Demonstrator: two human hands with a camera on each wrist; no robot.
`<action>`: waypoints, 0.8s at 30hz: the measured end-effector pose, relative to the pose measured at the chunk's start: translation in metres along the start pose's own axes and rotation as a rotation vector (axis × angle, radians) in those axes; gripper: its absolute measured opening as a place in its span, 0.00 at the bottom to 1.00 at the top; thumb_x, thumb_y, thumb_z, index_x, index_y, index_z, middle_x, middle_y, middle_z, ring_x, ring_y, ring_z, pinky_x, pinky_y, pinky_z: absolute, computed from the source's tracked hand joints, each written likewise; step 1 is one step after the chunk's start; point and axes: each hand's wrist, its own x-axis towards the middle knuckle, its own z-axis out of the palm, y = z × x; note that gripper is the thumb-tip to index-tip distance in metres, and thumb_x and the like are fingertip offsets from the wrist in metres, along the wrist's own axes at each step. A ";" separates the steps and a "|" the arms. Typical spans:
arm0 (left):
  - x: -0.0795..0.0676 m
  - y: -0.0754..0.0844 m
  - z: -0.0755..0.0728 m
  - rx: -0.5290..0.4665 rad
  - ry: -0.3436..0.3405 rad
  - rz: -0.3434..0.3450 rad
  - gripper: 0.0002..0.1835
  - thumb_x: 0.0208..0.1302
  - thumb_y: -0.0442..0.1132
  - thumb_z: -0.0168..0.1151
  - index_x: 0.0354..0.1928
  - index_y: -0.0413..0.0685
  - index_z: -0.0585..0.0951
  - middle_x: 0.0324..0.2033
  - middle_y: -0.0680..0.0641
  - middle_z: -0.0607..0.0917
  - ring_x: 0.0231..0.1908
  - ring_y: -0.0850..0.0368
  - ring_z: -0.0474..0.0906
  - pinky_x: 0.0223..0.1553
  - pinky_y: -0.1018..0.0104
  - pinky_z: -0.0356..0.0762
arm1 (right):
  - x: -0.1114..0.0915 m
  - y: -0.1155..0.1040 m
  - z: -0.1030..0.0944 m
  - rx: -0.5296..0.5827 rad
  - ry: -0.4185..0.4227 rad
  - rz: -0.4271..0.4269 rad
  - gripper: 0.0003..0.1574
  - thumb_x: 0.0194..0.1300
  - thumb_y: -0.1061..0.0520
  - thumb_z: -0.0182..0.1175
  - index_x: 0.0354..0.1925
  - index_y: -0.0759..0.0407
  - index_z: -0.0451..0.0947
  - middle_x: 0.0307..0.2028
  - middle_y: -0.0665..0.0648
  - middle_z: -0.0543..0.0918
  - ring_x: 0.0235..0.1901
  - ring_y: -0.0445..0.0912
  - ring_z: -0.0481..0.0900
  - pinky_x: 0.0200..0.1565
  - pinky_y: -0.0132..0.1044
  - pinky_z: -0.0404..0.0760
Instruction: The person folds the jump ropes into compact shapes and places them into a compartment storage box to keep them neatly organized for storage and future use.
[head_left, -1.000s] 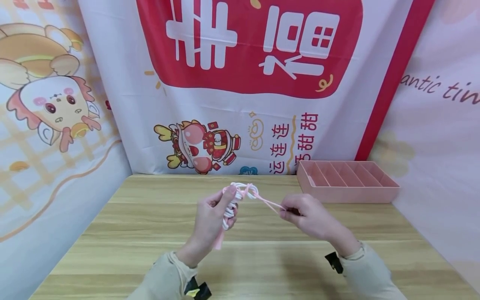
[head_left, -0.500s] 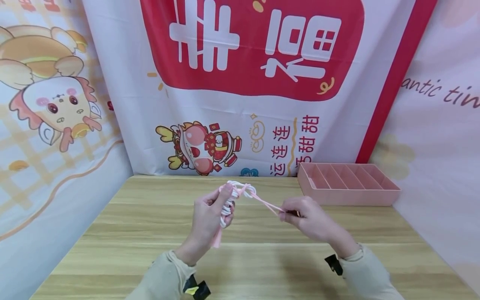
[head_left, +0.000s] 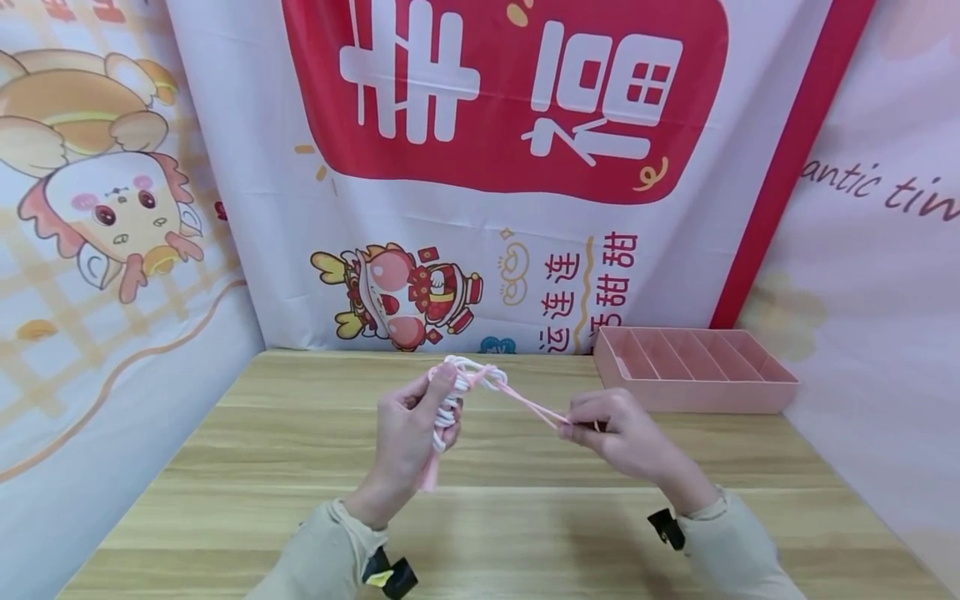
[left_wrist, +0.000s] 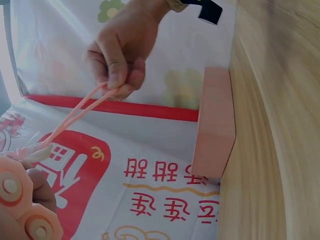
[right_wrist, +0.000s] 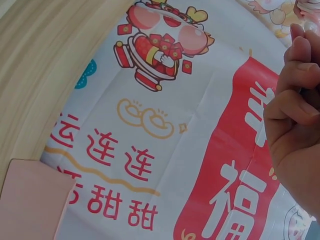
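Note:
My left hand (head_left: pixel 405 425) grips a bundle of white cord (head_left: pixel 447 408), thumb on top, held above the table. Thin pink cord crosses the bundle's upper end, and a flat pink end (head_left: pixel 429 477) hangs below the palm. From the bundle's top loop, two strands of pink cord (head_left: pixel 528 402) run taut to my right hand (head_left: pixel 618 433), which pinches them between thumb and fingers. The left wrist view shows this pinch with the pink strands (left_wrist: pixel 75 115), plus a pink piece with round pale centres (left_wrist: pixel 30 202) at the held bundle. In the right wrist view my right hand (right_wrist: pixel 295 115) shows curled fingers.
A pink divided box (head_left: pixel 697 367) stands at the back right of the wooden table (head_left: pixel 517 533). Behind the table hangs a printed red and white cloth (head_left: pixel 495 208), with printed cloths also at both sides. Dark straps (head_left: pixel 390 575) sit at the wrists.
My left hand has drifted left with the bundle, away from the right hand. The stretch of pink strands between the hands looks longer. My right hand has stayed nearly in place.

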 end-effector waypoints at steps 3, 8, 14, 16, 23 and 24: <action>0.000 0.003 -0.002 0.004 0.010 0.009 0.23 0.64 0.52 0.67 0.43 0.35 0.85 0.21 0.38 0.76 0.13 0.55 0.69 0.13 0.71 0.69 | 0.000 0.002 0.000 0.007 0.002 -0.013 0.15 0.59 0.70 0.67 0.28 0.48 0.84 0.20 0.42 0.71 0.19 0.37 0.66 0.18 0.33 0.67; 0.000 0.007 -0.005 0.003 0.014 0.002 0.23 0.63 0.53 0.67 0.45 0.37 0.85 0.22 0.38 0.77 0.13 0.55 0.69 0.13 0.70 0.70 | 0.000 0.004 0.001 0.020 0.011 -0.030 0.16 0.59 0.70 0.67 0.28 0.49 0.84 0.20 0.42 0.72 0.19 0.36 0.66 0.17 0.31 0.66; 0.003 0.007 -0.005 -0.012 0.007 -0.015 0.25 0.63 0.54 0.67 0.46 0.37 0.85 0.22 0.38 0.77 0.13 0.55 0.70 0.13 0.70 0.71 | -0.001 0.002 -0.002 0.000 0.019 -0.017 0.17 0.58 0.71 0.67 0.26 0.48 0.84 0.20 0.41 0.72 0.19 0.36 0.66 0.18 0.30 0.66; 0.004 0.006 -0.004 -0.021 0.012 -0.017 0.25 0.63 0.54 0.67 0.46 0.36 0.84 0.22 0.38 0.77 0.13 0.56 0.70 0.13 0.71 0.71 | 0.000 0.001 -0.001 -0.014 0.031 -0.020 0.17 0.57 0.71 0.68 0.26 0.48 0.83 0.19 0.41 0.71 0.19 0.36 0.66 0.18 0.31 0.66; 0.005 0.003 -0.003 -0.075 0.009 -0.035 0.24 0.65 0.53 0.66 0.42 0.33 0.83 0.21 0.40 0.76 0.12 0.57 0.68 0.12 0.72 0.69 | 0.006 -0.007 0.007 -0.025 0.012 0.003 0.16 0.60 0.66 0.68 0.25 0.46 0.78 0.19 0.41 0.69 0.20 0.37 0.66 0.20 0.32 0.67; 0.004 0.003 -0.002 -0.073 0.004 -0.036 0.24 0.65 0.53 0.66 0.42 0.34 0.83 0.21 0.41 0.76 0.12 0.57 0.68 0.12 0.72 0.69 | 0.006 -0.009 0.008 -0.023 0.014 0.010 0.17 0.60 0.66 0.68 0.25 0.46 0.78 0.19 0.41 0.69 0.19 0.37 0.66 0.19 0.32 0.67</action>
